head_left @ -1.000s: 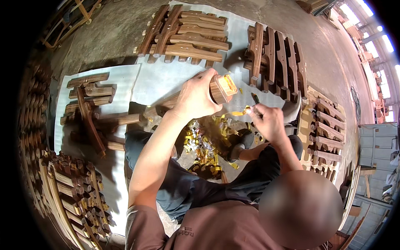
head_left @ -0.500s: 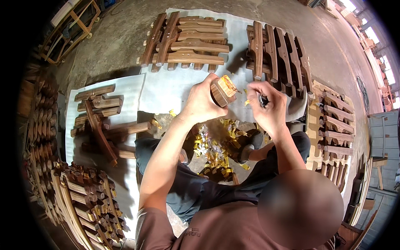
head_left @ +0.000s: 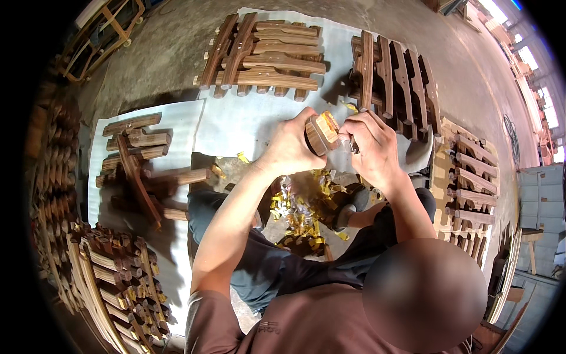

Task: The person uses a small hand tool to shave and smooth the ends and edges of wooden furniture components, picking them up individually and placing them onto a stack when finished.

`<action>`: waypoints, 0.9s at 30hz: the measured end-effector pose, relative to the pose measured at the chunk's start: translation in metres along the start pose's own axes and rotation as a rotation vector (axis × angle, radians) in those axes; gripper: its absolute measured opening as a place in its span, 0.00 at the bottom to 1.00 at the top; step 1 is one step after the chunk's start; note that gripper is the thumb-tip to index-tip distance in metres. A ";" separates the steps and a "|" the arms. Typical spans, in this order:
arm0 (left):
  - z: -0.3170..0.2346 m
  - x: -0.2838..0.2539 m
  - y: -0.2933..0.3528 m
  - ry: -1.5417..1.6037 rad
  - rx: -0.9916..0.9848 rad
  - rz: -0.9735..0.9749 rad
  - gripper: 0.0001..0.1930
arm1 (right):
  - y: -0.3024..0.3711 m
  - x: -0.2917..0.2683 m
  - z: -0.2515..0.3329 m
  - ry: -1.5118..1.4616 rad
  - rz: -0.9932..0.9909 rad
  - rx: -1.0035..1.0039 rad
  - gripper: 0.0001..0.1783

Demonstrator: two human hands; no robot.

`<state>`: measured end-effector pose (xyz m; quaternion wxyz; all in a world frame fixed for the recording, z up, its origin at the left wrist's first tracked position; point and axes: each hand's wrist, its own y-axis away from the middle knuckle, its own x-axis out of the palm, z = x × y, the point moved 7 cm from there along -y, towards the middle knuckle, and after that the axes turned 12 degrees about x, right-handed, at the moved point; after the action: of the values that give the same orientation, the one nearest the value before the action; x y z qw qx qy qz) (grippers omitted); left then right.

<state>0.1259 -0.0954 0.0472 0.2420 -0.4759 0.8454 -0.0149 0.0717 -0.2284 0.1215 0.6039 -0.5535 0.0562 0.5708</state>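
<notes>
My left hand (head_left: 293, 144) is wrapped round a brown wooden piece (head_left: 319, 140), held up in front of me. Its pale end (head_left: 328, 125) faces up and bears yellow tape. Close against that end is my right hand (head_left: 370, 141), with fingers curled round a small dark tool (head_left: 354, 145) that is mostly hidden by them. The kind of tool does not show. A strip of yellow tape (head_left: 350, 107) appears just beyond the right fingers. Below, between my feet, lies a heap of yellow tape scraps (head_left: 295, 212).
Shaped wooden parts (head_left: 283, 62) are stacked crosswise on a white sheet (head_left: 236, 124) ahead, beside a second stack (head_left: 386, 76). More parts lie at left (head_left: 138, 138) and on a board at right (head_left: 474, 177). A taped stack (head_left: 112, 283) stands near left.
My right hand has moved left and closed in on the taped end of the wooden piece. The yellow strip now shows beyond the fingers. My left hand keeps its hold, shifted slightly right.
</notes>
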 end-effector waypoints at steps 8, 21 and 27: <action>-0.017 0.011 0.003 -0.064 0.133 0.147 0.31 | -0.002 -0.018 -0.023 0.072 -0.043 0.130 0.15; -0.029 0.020 -0.001 -0.348 0.159 0.155 0.34 | -0.012 -0.023 -0.036 -0.175 -0.067 0.504 0.03; -0.034 0.015 -0.003 -0.446 0.216 0.147 0.28 | 0.017 -0.010 -0.028 -0.627 0.171 0.748 0.06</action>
<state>0.1073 -0.1165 0.0717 0.4721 -0.3763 0.7970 0.0179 0.0713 -0.2595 0.1077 0.7000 -0.0939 0.1179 0.6981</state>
